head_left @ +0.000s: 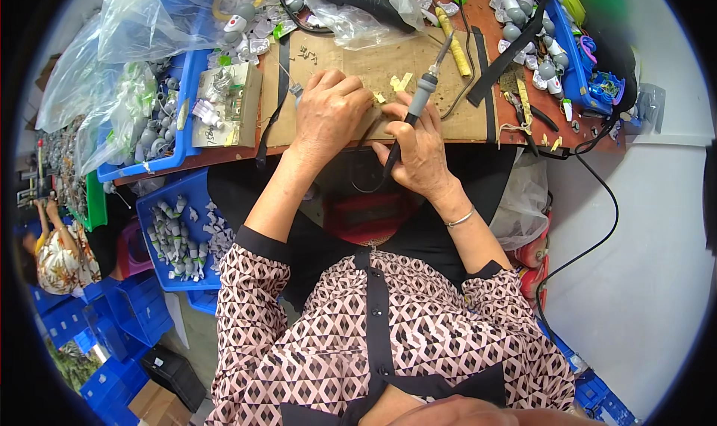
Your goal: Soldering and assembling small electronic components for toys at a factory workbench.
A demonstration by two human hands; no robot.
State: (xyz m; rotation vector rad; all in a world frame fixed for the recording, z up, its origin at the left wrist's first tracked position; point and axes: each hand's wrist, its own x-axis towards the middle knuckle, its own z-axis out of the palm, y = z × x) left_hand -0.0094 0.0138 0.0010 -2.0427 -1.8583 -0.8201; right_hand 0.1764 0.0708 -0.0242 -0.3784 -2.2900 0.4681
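My right hand (420, 148) is wrapped round the dark and grey handle of a soldering iron (423, 96), whose metal tip points up and away from me. My left hand (330, 112) rests on the cardboard sheet (455, 123) with its fingers curled in, and what they hold, if anything, is hidden. Just left of those fingers shows a small grey piece (296, 91) with a thin wire. Small yellow tape pieces (401, 82) lie beyond the gap between my hands.
Blue bins hold grey and white toy parts: one at left (181, 138), one at right (571, 75), one lower left (172, 280). A box-shaped device (243, 105) stands left of the cardboard. Pliers (539, 116) and a yellow stick (453, 41) lie around. A black cable (617, 209) hangs at right.
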